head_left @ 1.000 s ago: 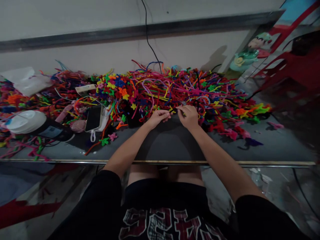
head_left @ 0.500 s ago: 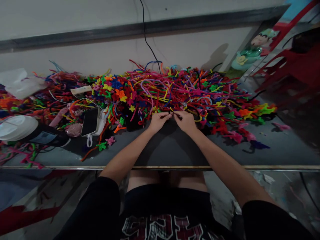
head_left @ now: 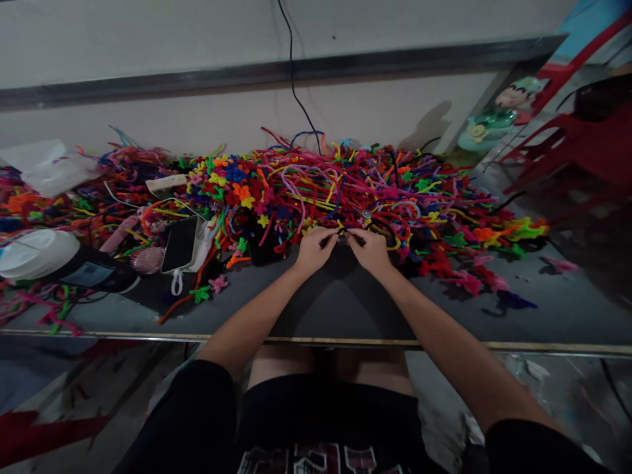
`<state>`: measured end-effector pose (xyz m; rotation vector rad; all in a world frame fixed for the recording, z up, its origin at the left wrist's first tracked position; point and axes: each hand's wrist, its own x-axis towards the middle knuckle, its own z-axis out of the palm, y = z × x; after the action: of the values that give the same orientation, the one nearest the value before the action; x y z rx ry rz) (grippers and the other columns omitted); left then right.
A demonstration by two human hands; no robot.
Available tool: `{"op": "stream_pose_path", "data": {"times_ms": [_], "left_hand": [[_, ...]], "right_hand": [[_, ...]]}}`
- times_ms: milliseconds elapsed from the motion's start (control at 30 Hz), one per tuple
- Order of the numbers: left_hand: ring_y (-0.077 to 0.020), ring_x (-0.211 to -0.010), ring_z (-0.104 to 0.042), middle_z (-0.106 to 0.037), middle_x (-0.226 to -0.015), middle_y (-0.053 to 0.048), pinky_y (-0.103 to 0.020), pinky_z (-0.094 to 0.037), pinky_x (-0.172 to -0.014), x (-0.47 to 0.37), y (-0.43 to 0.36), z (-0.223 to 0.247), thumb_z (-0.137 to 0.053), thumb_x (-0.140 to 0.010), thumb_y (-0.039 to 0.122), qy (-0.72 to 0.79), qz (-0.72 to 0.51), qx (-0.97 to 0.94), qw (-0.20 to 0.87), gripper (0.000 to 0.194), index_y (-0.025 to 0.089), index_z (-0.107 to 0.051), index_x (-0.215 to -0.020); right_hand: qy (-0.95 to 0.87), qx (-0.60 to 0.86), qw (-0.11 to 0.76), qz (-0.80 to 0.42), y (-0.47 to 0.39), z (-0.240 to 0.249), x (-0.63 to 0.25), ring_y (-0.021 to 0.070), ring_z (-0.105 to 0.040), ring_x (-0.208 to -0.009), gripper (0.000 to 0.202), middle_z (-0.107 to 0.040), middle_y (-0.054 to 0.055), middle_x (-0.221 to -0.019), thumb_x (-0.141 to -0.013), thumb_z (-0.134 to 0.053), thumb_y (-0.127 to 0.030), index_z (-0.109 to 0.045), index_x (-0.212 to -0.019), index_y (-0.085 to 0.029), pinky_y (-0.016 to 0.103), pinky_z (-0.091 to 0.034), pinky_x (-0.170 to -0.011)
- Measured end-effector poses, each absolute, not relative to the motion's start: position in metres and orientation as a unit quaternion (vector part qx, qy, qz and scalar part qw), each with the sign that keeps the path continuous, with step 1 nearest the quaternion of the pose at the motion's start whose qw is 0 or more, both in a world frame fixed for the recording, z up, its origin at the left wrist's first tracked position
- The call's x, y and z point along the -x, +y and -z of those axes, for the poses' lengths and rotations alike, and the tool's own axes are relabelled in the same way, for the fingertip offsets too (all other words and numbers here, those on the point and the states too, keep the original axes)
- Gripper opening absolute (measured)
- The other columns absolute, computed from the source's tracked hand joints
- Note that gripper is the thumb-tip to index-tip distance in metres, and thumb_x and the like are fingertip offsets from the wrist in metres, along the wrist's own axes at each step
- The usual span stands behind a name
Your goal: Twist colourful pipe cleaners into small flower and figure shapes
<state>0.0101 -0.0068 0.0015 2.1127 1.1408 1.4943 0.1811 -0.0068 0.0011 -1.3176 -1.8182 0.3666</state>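
Note:
My left hand and my right hand meet at the front edge of the heap, fingertips pinched close together. Between them is a small dark pipe cleaner, mostly covered by the fingers; a yellow bit shows just above it. Behind the hands lies a long heap of pipe cleaners in many colours, mostly red and pink. A black pipe cleaner loop curves beside my right hand. Left of my hands, finished-looking pipe cleaner flowers are bunched on the heap.
On the left lie a phone, a pink hairbrush, a dark cup with white lid and a plastic bag. Pink and blue pieces lie right on the grey table. A red chair stands beyond.
The view has tilted slightly upward, so everything sits a little lower. My fingertips still pinch together, with the hands turned slightly and a small gap between them.

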Motion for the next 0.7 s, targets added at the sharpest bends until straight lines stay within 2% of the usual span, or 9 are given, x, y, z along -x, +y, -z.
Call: {"op": "stream_pose_path", "data": {"times_ms": [200, 333, 533, 700], "left_hand": [[-0.0152, -0.085, -0.064, -0.070, -0.085, -0.006, -0.030, -0.052, -0.079, -0.007, -0.002, 0.006, -0.054, -0.090, 0.028, 0.353, -0.447, -0.819, 0.074, 0.020, 0.018, -0.071, -0.091], [-0.0173, -0.088, -0.063, -0.070, -0.088, -0.007, -0.031, -0.051, -0.081, -0.003, -0.007, 0.000, -0.049, -0.092, 0.028, 0.380, -0.396, -0.835, 0.031, 0.023, 0.018, -0.070, -0.096], [-0.0195, -0.096, -0.062, -0.069, -0.093, -0.009, -0.036, -0.048, -0.091, -0.003, -0.007, -0.007, -0.048, -0.092, 0.032, 0.414, -0.437, -0.796, 0.071, 0.026, 0.018, -0.069, -0.098], [-0.0193, -0.097, -0.062, -0.069, -0.094, -0.009, -0.035, -0.047, -0.091, -0.004, -0.007, -0.006, -0.051, -0.091, 0.037, 0.405, -0.451, -0.788, 0.106, 0.026, 0.018, -0.068, -0.098]], "right_hand": [[-0.775, 0.511, 0.339, -0.152, -0.007, -0.006, -0.181, 0.0212, -0.067, -0.073, 0.024, -0.074, 0.008, -0.086, -0.080, -0.054, -0.026, -0.074, -0.087, -0.017, 0.030, -0.047, -0.065], [-0.759, 0.500, 0.378, -0.178, -0.007, -0.007, -0.181, 0.0193, -0.066, -0.070, 0.027, -0.074, 0.007, -0.083, -0.083, -0.052, -0.031, -0.074, -0.089, -0.017, 0.029, -0.047, -0.064], [-0.728, 0.493, 0.419, -0.228, -0.008, -0.006, -0.179, 0.0155, -0.060, -0.057, 0.029, -0.070, 0.004, -0.068, -0.084, -0.052, -0.036, -0.073, -0.086, -0.016, 0.028, -0.046, -0.056], [-0.726, 0.494, 0.422, -0.225, -0.008, -0.007, -0.178, 0.0152, -0.060, -0.059, 0.028, -0.071, 0.004, -0.072, -0.084, -0.052, -0.035, -0.073, -0.086, -0.016, 0.027, -0.046, -0.057]]}}
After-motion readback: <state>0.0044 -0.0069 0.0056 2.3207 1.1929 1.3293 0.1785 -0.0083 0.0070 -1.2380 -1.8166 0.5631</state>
